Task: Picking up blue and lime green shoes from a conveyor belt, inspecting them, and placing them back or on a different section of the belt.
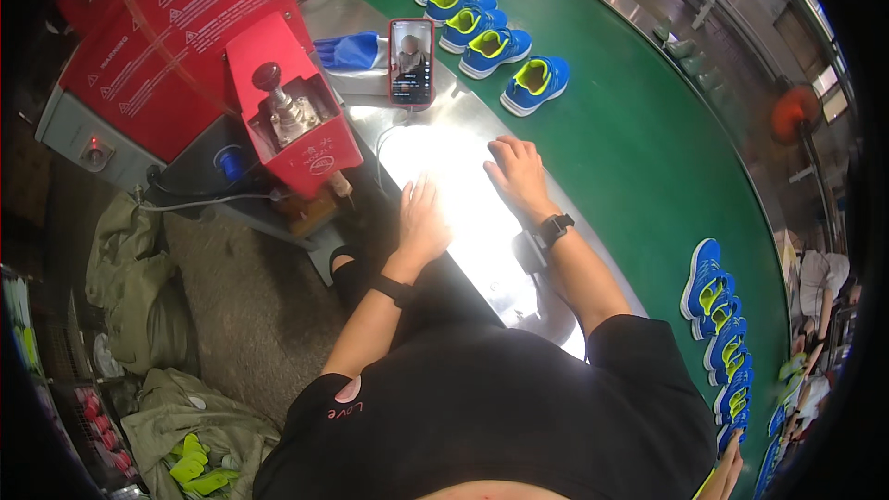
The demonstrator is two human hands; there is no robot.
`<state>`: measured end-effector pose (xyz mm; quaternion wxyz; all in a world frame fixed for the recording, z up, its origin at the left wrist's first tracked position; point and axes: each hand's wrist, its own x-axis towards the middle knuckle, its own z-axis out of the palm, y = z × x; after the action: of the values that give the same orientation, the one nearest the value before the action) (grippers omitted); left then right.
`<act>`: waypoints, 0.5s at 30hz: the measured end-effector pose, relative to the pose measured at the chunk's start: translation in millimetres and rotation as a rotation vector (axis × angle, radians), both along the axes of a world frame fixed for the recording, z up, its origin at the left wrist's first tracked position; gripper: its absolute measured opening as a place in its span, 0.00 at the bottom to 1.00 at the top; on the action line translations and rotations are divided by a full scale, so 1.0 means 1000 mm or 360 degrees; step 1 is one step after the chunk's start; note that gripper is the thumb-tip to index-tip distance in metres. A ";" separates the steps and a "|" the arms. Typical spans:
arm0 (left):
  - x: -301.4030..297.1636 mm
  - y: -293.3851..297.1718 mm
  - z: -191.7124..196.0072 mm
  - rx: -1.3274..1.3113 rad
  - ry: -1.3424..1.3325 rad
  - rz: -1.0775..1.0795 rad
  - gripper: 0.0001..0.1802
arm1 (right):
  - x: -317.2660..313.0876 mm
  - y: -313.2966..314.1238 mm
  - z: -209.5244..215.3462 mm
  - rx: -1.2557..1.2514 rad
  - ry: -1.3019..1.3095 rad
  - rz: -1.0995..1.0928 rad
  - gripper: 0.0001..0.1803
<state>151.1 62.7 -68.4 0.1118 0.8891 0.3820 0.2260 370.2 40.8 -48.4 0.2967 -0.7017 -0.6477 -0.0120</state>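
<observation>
My left hand (425, 222) lies flat along the left edge of a brightly lit metal worktop (468, 208), its fingers stretched out. On the opposite side of that worktop rests my right hand (520, 176), fingers slightly apart and pointing forward. Neither hand holds anything. Glare washes out the surface between them. Beyond my hands a phone (411, 69) in a red case stands upright, its screen lit. Blue sneakers (537, 85) with yellow-green linings stand in a row on the green conveyor belt (630, 148), just past my right hand.
A red machine (306, 134) with a black-knobbed valve stands at my left. A blue cloth-like item (347, 51) lies beside the phone. More blue sneakers (718, 315) line the belt at right, where another person's hand (727, 472) shows. Green sacks (143, 287) sit at lower left.
</observation>
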 end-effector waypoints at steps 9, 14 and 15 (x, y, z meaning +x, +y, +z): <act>0.002 -0.001 -0.004 0.0006 -0.0012 -0.0008 0.35 | 0.005 -0.011 -0.010 0.0043 0.0160 -0.0017 0.16; 0.001 0.000 -0.004 0.0020 -0.0011 0.0005 0.35 | 0.005 -0.009 -0.010 0.0055 0.0179 0.0016 0.16; 0.001 0.000 -0.004 0.0038 -0.0035 -0.0006 0.35 | 0.005 -0.009 -0.010 0.0104 0.0174 0.0033 0.16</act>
<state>152.0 63.1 -72.3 0.1058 0.8885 0.3763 0.2402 375.0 32.2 -58.6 0.3546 -0.6845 -0.6369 0.0083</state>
